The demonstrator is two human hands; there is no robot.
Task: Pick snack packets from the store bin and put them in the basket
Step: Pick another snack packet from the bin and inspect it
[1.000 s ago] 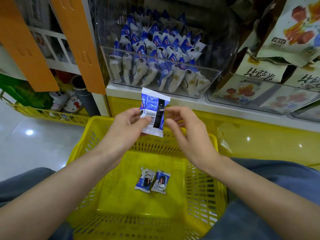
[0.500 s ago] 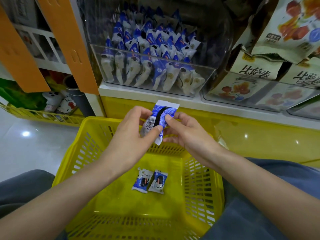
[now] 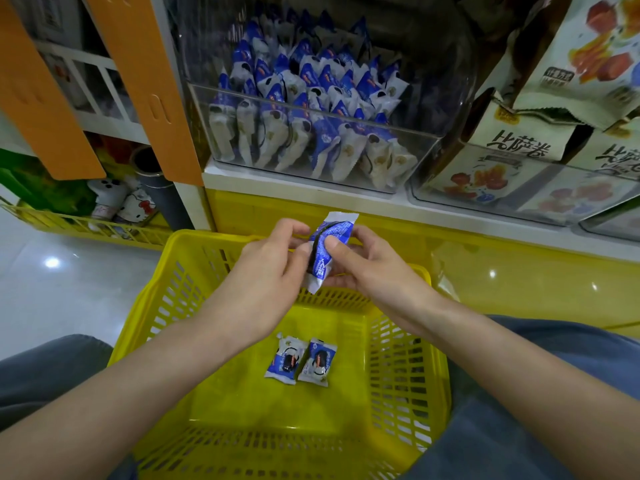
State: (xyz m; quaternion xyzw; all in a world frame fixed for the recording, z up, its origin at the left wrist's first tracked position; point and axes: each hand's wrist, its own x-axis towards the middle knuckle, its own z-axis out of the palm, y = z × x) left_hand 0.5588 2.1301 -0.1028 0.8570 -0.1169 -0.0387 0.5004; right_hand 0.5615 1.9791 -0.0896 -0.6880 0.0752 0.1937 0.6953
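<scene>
Change observed: over the last 1 second the blue-and-white snack packet has been turned from flat-on, barcode towards the camera, to a slanted, near edge-on attitude, and has come lower. It is now in the air above the far rim of the yellow basket, below the clear store bin.

Assessment: the inspection of the packet appears finished, and the release into the basket is judged to be the step in hand. It is not yet done.

Count: 2 packets lie side by side, touching, on the basket floor. The held one would be number 3.

Hands: the left hand pinches the packet's left edge between thumb and curled fingers. The right hand pinches it with the thumb on the front face and the fingers behind. Both hands are close together, clamped on the same packet.
</scene>
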